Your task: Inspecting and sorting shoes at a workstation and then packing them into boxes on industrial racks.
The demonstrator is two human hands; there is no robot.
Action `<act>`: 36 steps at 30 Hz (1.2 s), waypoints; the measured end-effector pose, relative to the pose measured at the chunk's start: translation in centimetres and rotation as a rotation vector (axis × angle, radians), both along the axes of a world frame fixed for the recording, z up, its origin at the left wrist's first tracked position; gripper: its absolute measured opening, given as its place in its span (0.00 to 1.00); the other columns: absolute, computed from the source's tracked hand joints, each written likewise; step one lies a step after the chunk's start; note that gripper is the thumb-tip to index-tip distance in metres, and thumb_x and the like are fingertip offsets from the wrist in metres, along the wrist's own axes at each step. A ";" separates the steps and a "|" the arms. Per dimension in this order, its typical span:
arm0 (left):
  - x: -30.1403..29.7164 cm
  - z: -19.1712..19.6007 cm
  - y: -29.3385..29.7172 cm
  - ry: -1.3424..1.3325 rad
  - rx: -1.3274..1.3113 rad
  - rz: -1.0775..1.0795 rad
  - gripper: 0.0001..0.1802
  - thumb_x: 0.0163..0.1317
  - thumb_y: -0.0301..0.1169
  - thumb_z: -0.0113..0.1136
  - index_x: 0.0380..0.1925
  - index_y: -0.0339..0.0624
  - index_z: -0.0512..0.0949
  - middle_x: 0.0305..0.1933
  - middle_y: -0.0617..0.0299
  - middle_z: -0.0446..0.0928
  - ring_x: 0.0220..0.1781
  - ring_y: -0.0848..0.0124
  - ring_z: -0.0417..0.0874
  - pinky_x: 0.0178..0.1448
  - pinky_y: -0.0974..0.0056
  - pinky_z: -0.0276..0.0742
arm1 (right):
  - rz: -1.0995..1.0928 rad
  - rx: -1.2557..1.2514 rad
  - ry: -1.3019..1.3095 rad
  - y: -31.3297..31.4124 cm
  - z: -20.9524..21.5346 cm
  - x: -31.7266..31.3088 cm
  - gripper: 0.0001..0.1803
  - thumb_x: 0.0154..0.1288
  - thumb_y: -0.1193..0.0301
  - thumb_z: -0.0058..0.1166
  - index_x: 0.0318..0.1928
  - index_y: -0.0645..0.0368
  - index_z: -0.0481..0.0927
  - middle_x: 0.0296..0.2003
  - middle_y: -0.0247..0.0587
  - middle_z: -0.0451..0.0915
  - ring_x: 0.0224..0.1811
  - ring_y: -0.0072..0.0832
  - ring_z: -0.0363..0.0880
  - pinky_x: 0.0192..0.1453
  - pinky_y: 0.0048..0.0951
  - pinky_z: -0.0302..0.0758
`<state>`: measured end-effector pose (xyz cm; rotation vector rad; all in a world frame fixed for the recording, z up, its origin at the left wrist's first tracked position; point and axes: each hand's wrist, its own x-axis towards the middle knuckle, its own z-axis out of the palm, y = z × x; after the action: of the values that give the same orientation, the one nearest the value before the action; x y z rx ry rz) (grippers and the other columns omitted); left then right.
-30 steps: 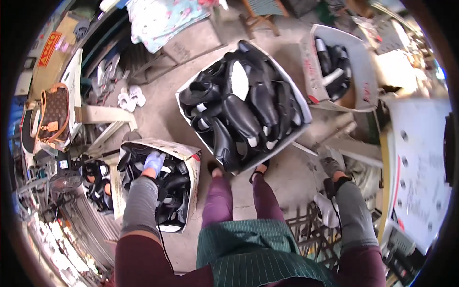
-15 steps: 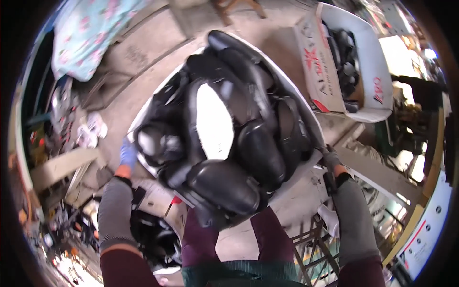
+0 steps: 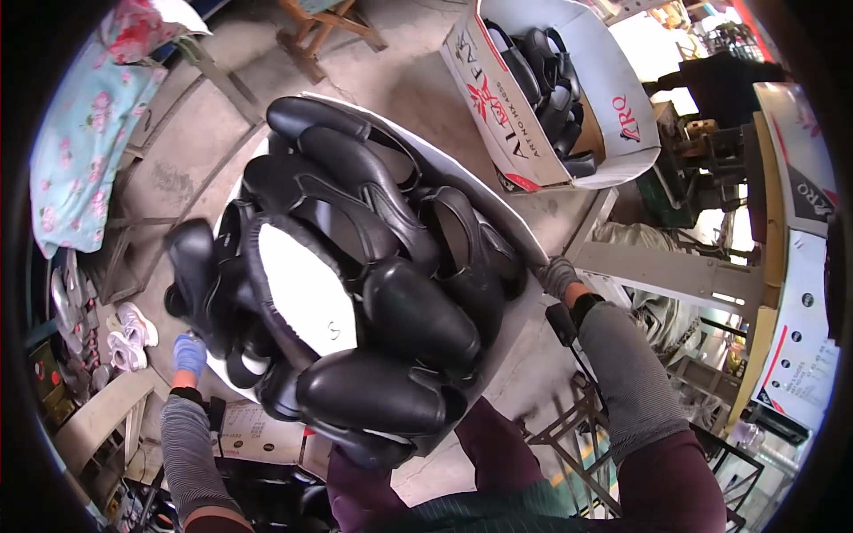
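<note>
A white cardboard box [image 3: 508, 348], heaped with black shoes, is held in front of my legs. My left hand [image 3: 189, 354], in a blue glove, grips its left edge. My right hand [image 3: 560, 277], in a grey glove, is closed on the right corner, its fingers partly hidden. Among the heap, a shoe upper with a white underside [image 3: 306, 289] faces up. A rounded black shoe [image 3: 371, 391] lies at the near side, and another black shoe [image 3: 194, 275] juts over the left side. The box's bottom is hidden.
Another open carton [image 3: 484, 115] with black shoes stands at the far right. A wooden stool [image 3: 324, 40] is beyond, and a flowered cloth [image 3: 84, 169] hangs at the left. Pale shoes [image 3: 133, 338] lie on the floor. A grey metal beam [image 3: 666, 271] runs right of my right hand.
My view has swung, so the far carton and stool appear further left. The held box sits lower and further left in view, nearer my body. Both hands keep their hold.
</note>
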<state>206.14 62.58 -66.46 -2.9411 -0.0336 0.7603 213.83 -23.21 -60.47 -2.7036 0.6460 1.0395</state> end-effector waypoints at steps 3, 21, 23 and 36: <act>-2.5 2.8 -1.6 -0.057 -0.004 0.201 0.15 0.57 0.38 0.53 0.35 0.38 0.80 0.32 0.42 0.79 0.37 0.45 0.80 0.40 0.52 0.75 | 0.055 -0.043 -0.105 0.5 2.4 -0.8 0.28 0.57 0.45 0.50 0.36 0.60 0.83 0.30 0.58 0.80 0.37 0.52 0.79 0.40 0.45 0.74; -30.5 51.1 -14.3 -0.573 -0.354 0.832 0.14 0.43 0.39 0.63 0.29 0.44 0.83 0.31 0.46 0.80 0.35 0.51 0.80 0.40 0.54 0.76 | 0.128 0.424 -0.362 2.8 33.4 8.0 0.20 0.53 0.58 0.66 0.37 0.60 0.76 0.27 0.40 0.78 0.28 0.31 0.74 0.34 0.34 0.73; -35.6 55.5 -18.4 -0.278 -0.057 1.026 0.20 0.59 0.45 0.52 0.30 0.38 0.82 0.32 0.44 0.79 0.37 0.48 0.80 0.45 0.52 0.75 | 0.333 0.425 -0.470 4.3 37.2 8.9 0.26 0.53 0.58 0.66 0.43 0.63 0.72 0.34 0.44 0.77 0.33 0.34 0.74 0.38 0.34 0.73; -78.8 62.4 -32.1 -0.655 -0.093 1.784 0.23 0.59 0.48 0.51 0.29 0.36 0.81 0.30 0.42 0.78 0.36 0.46 0.80 0.41 0.50 0.74 | 1.230 0.373 -0.511 31.2 50.2 -11.6 0.27 0.62 0.52 0.55 0.47 0.65 0.76 0.35 0.53 0.80 0.37 0.41 0.79 0.41 0.38 0.74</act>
<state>127.37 30.52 -4.06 -2.2647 -2.7151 -0.3110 202.23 7.95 -10.26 -2.6663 -1.2828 0.4244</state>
